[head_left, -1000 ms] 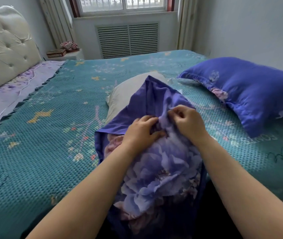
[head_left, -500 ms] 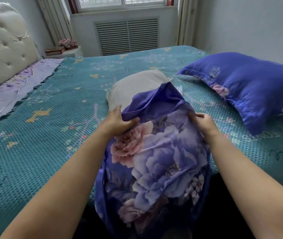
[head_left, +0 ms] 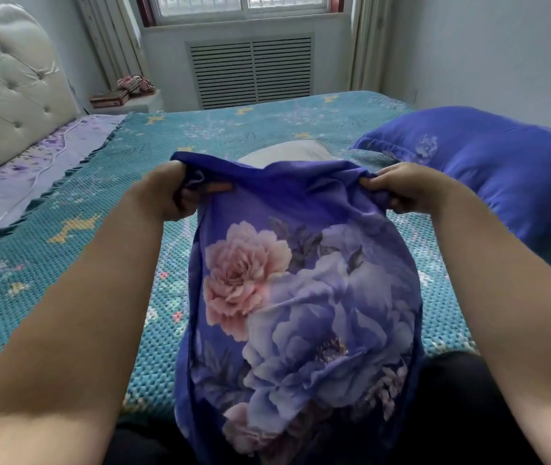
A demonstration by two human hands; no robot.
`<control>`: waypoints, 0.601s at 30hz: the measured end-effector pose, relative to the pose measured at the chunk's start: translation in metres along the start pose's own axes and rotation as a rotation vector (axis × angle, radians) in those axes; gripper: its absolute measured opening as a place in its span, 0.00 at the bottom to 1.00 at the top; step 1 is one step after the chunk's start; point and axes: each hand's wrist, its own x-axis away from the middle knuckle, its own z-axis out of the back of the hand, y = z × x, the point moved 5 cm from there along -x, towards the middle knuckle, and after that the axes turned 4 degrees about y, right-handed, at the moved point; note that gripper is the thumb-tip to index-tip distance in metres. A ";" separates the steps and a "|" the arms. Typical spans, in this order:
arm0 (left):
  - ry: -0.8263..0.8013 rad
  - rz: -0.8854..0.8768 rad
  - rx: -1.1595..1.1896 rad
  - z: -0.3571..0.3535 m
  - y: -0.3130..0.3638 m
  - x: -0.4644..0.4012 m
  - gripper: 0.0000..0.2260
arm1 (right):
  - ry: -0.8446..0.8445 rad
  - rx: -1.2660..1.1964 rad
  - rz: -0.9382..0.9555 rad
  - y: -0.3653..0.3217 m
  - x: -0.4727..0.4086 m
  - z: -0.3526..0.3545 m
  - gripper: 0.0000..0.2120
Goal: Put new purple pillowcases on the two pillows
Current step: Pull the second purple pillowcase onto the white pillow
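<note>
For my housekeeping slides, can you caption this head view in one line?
Both hands, left hand and right hand, pull a purple floral pillowcase over a white pillow on the bed.

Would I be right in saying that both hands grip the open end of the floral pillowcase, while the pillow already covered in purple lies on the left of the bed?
Not quite: the head view shows the covered pillow on the right of the bed. The rest holds: the left hand and the right hand grip the open end of the floral pillowcase.

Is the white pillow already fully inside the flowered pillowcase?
No. The bare white pillow lies on the bed beyond the flowered pillowcase, which the left hand and right hand hold up by its top edge.
</note>
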 end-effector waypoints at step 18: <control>0.275 0.170 -0.417 0.000 -0.143 -0.049 0.35 | 0.210 0.120 -0.355 0.115 -0.011 -0.042 0.60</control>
